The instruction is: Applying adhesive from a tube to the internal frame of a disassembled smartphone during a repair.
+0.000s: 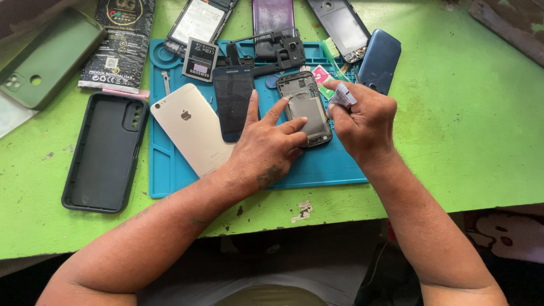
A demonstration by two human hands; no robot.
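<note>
Your left hand (266,148) lies flat on the blue mat (317,167), fingers (289,126) spread narrow, pressing on the opened phone body (306,107). Index tip touches its upper left edge; middle and ring tips rest on its left side. The phone lies back-open, grey inner frame up, between your two hands.

Your right hand (362,122) sits just right of the phone, fingers curled shut around a small whitish piece (343,95) pinched at the thumb and index tips. What the piece is, you cannot tell from here. The knuckles touch or nearly touch the phone's right edge.

Just left of your left index: a dark screen panel (233,102), face up on the mat. Further left, partly under your left wrist, a gold phone (190,127), back up.

Beyond your fingertips: a black plastic frame (277,51), a battery (200,59), a purple phone (272,14).

Beyond your right fingers: a dark blue back cover (379,61) and a second opened phone shell (343,27).

Well left of both hands, off the mat on the green worktop (464,141): a black case (106,152), a green case (45,56), a black packet (118,42).
</note>
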